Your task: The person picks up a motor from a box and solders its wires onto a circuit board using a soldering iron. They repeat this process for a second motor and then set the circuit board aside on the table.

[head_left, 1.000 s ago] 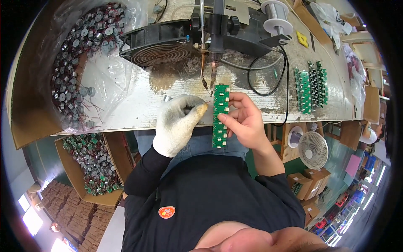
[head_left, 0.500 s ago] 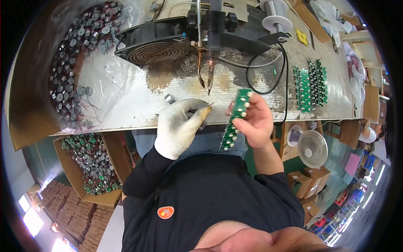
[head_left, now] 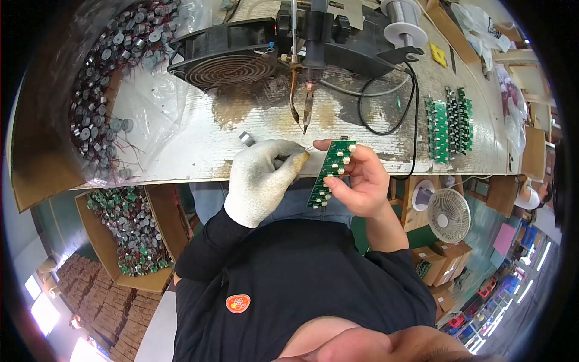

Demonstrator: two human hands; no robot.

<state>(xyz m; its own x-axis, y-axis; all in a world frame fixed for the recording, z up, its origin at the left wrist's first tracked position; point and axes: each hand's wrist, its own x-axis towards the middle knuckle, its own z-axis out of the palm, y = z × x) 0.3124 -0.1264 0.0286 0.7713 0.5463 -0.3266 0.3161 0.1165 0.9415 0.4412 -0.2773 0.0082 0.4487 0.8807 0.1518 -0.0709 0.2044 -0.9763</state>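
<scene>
My left hand, in a white glove with a stained fingertip, is closed in a pinch on thin wires whose ends stick out to the right. A small silver round part shows just beyond its knuckles; whether the wires join it is hidden. My bare right hand grips a strip of green circuit board with white connectors along it, thumb on the near face. The board's upper edge is close to the wire ends. Just beyond both hands, a soldering iron points down beside a bent copper-coloured tube.
A black fan and a solder spool stand at the back. Silver parts with red wires pile up on the left. More green boards lie at right beyond a looped black cable. An open box stands below left.
My right hand has turned the circuit board and brought its upper end left, nearer the wire ends. My left hand has shifted slightly right, still pinching the wires. The whole view has moved slightly.
</scene>
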